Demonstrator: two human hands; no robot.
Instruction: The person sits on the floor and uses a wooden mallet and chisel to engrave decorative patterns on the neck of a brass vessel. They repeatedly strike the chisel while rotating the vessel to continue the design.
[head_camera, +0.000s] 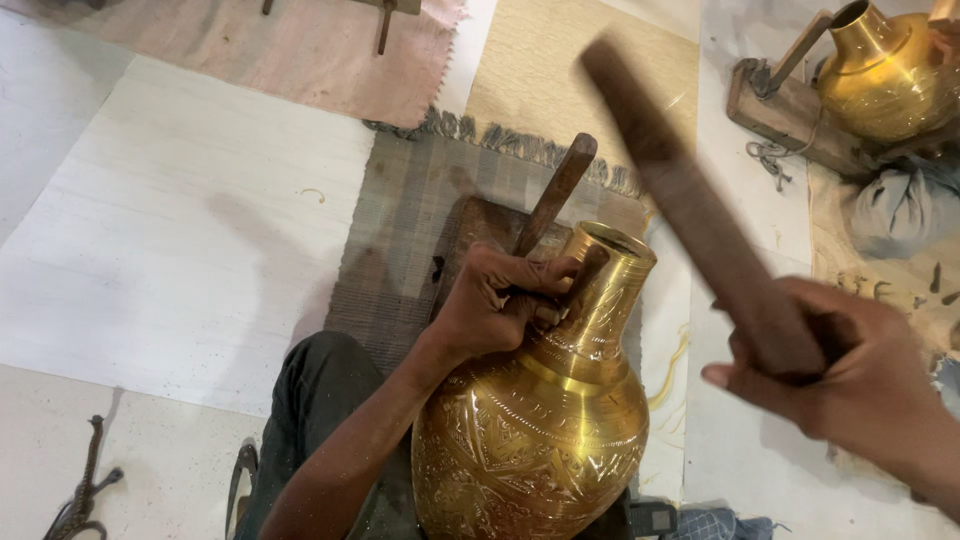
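A shiny brass vase (540, 420) with engraved patterns lies tilted across my lap, its neck pointing up and right. My left hand (500, 300) rests on the vase's neck and grips a small chisel against the metal. Behind that hand a wooden handle (556, 190) sticks up from a wooden block (480, 225). My right hand (850, 375) is at the right, closed around a long dark wooden mallet (690, 200) raised high and blurred.
A grey fringed mat (400, 240) lies under the block. A second brass vase (885, 75) stands on a wooden stand (790, 115) at the top right, with a bundle of grey cloth (900, 205) beside it. A metal tool (85, 485) lies at bottom left.
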